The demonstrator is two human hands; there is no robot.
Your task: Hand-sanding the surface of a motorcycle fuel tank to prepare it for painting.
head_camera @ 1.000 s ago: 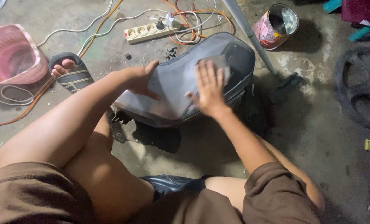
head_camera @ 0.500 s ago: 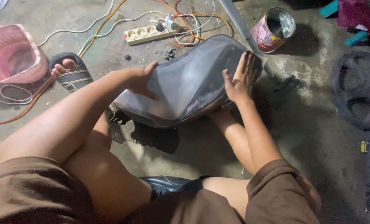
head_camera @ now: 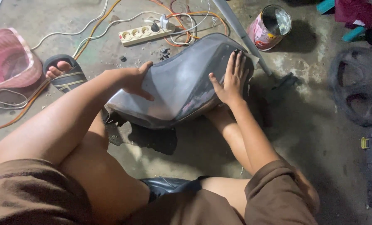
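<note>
The grey motorcycle seat (head_camera: 182, 83) lies on the concrete floor (head_camera: 311, 137) between the person's knees, tilted up toward its far end, its vinyl cover scuffed and shiny in patches. The left hand (head_camera: 134, 80) is clamped on the near left edge, thumb over the top and fingers curled behind, while the right hand (head_camera: 232, 77) lies flat and spread on the upper right part of the cover, fingertips at the far edge, pressing rather than gripping; the two hands are well apart. To my eye the step is smoothing the cover over the seat, and it would go best with the left hand keeping the seat from sliding while the flat palm pushes evenly outward toward the rim, so no wrinkle gets trapped near the edge. Just beyond the seat sits a white power strip (head_camera: 142, 34) with a tangle of white and orange cables (head_camera: 186, 29). To the right of it an open paint can (head_camera: 270, 26) lies tipped toward us; its inside looks dark and shiny, and I cannot tell whether anything is left in it. At far left a pink plastic basket (head_camera: 9, 58) holds nothing I can make out, with a sandalled foot (head_camera: 63, 71) beside it. A dark wheel-like ring (head_camera: 359, 83) lies on the floor at right.
</note>
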